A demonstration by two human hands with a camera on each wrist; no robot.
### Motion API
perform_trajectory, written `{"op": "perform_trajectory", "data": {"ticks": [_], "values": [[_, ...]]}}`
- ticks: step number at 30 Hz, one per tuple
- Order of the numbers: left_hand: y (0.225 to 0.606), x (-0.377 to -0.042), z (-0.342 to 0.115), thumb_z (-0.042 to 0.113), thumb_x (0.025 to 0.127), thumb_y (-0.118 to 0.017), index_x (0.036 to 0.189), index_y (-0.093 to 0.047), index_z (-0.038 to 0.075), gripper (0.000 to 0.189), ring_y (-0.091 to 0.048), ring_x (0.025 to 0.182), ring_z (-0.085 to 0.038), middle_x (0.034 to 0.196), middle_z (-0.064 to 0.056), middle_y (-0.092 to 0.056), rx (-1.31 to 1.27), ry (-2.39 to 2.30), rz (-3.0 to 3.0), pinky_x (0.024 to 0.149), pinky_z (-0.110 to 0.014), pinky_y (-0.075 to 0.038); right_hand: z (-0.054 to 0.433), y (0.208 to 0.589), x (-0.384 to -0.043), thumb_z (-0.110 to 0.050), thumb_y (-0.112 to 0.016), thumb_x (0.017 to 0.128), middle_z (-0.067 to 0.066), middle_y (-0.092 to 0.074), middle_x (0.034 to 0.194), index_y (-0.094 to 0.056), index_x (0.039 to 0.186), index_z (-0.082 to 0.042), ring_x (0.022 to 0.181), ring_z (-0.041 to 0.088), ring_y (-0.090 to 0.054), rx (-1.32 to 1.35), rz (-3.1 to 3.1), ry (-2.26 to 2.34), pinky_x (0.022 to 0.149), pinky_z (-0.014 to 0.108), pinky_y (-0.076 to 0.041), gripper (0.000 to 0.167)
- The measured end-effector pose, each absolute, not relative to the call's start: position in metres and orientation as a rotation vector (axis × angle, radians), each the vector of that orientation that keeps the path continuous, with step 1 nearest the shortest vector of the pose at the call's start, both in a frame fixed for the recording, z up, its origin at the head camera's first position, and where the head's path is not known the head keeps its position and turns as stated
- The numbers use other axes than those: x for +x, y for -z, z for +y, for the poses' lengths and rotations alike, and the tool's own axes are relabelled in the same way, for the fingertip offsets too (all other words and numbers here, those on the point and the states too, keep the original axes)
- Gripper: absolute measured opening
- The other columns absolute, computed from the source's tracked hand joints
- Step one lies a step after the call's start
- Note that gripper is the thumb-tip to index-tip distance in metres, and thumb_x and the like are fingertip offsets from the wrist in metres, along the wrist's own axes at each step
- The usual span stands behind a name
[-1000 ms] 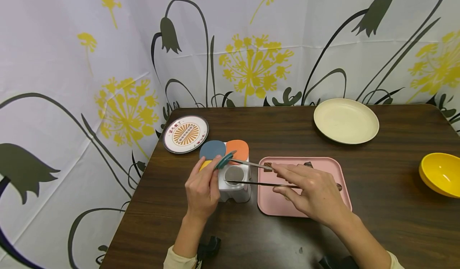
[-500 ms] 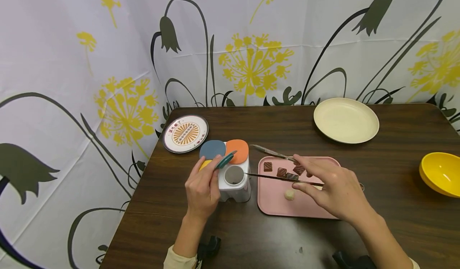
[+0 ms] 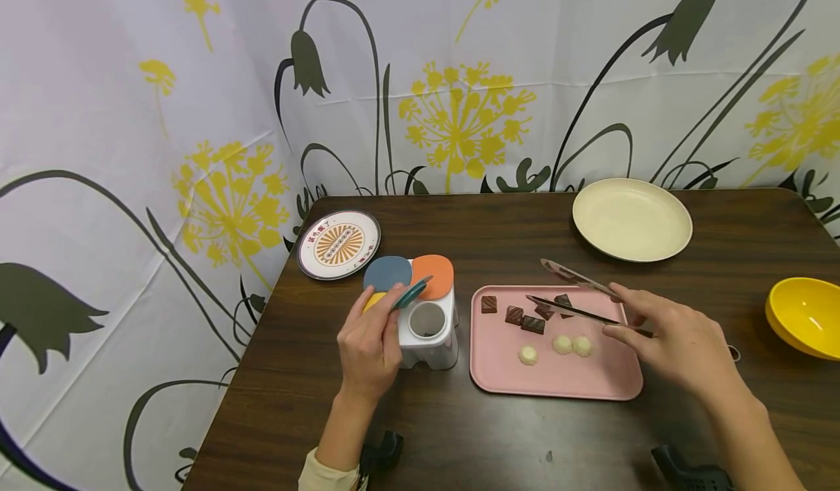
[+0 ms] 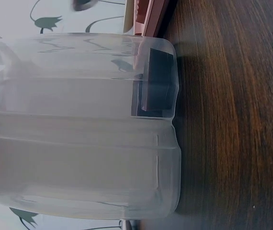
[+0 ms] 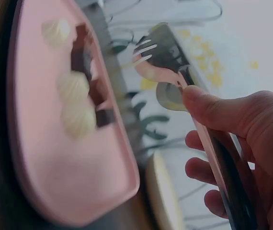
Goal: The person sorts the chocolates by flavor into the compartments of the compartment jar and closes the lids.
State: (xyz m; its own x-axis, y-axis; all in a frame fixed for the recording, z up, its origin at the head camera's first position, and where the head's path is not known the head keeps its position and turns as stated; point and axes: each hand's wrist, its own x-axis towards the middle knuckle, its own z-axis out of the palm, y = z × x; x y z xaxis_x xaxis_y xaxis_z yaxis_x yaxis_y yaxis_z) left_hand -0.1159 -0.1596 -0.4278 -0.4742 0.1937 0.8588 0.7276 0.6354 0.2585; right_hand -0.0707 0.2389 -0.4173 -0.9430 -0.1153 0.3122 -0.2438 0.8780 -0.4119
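My left hand (image 3: 370, 345) pinches the raised teal lid (image 3: 413, 292) of a four-compartment storage box (image 3: 429, 352); the compartment beneath it stands uncovered. Through the box's clear wall in the left wrist view, dark chocolate pieces (image 4: 158, 81) lie at the bottom. My right hand (image 3: 682, 341) holds metal serving tongs (image 3: 580, 279) above the pink tray (image 3: 492, 370). Their arms are spread, with nothing between the tips. On the tray lie several dark chocolates (image 3: 514, 315) and three cream-coloured round sweets (image 3: 528, 354). In the right wrist view, one tong tip (image 5: 167, 50) shows fork-like prongs.
A patterned plate (image 3: 308, 254) sits behind the box on the left. At the back right is a cream oval plate (image 3: 633, 221), with a yellow bowl (image 3: 803, 316) at the far right. Blue (image 3: 387, 272) and orange lids (image 3: 433, 272) cover other compartments.
My right hand has carried the tongs rightward, from over the uncovered compartment to above the tray, exposing the sweets. My left hand stays on the teal lid.
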Motion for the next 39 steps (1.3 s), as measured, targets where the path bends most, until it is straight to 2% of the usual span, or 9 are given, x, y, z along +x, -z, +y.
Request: {"op": "perform_trajectory", "data": {"ticks": [6, 15, 24, 35, 39], "values": [[0.428, -0.116, -0.159, 0.016, 0.102, -0.046, 0.117, -0.067, -0.002, 0.032, -0.072, 0.089, -0.026, 0.108, -0.011, -0.073, -0.719, 0.788, -1.998, 0.096, -0.054, -0.047, 0.257, 0.434, -0.073, -0.043, -0.078, 0.081, -0.014, -0.063, 0.073, -0.061, 0.136, -0.02, 0.058, 0.009, -0.048, 0.2, -2.887, -0.669, 0.049, 0.031, -0.032, 0.062], [0.428, -0.116, -0.16, 0.016, 0.101, -0.047, 0.118, -0.067, -0.001, 0.031, -0.072, 0.09, -0.027, 0.109, -0.011, -0.072, -0.717, 0.795, -2.003, 0.096, -0.053, -0.047, 0.264, 0.447, -0.078, -0.05, -0.073, 0.084, -0.012, -0.059, 0.072, -0.059, 0.138, -0.018, 0.056, 0.011, -0.043, 0.191, -2.965, -0.732, 0.048, 0.031, -0.03, 0.064], [0.428, -0.115, -0.159, 0.016, 0.102, -0.047, 0.118, -0.067, -0.002, 0.031, -0.072, 0.09, -0.027, 0.108, -0.012, -0.072, -0.712, 0.797, -2.008, 0.096, -0.053, -0.047, 0.263, 0.45, -0.08, -0.05, -0.073, 0.084, -0.011, -0.055, 0.07, -0.06, 0.137, -0.017, 0.057, 0.011, -0.043, 0.206, -2.995, -0.758, 0.049, 0.032, -0.03, 0.064], [0.428, -0.115, -0.159, 0.016, 0.101, -0.047, 0.117, -0.067, -0.001, 0.031, -0.072, 0.091, -0.026, 0.109, -0.011, -0.072, -0.709, 0.8, -2.014, 0.097, -0.053, -0.046, 0.262, 0.45, -0.08, -0.04, -0.076, 0.084, -0.008, -0.059, 0.07, -0.067, 0.129, -0.016, 0.062, 0.017, -0.046, 0.167, -2.995, -0.702, 0.049, 0.033, -0.031, 0.052], [0.429, -0.115, -0.16, 0.016, 0.102, -0.047, 0.117, -0.067, -0.001, 0.031, -0.072, 0.091, -0.026, 0.109, -0.011, -0.072, -0.71, 0.799, -2.013, 0.097, -0.053, -0.046, 0.262, 0.451, -0.079, -0.034, -0.078, 0.083, 0.006, -0.069, 0.078, -0.068, 0.127, -0.016, 0.061, 0.02, -0.047, 0.165, -2.967, -0.687, 0.048, 0.033, -0.03, 0.049]]}}
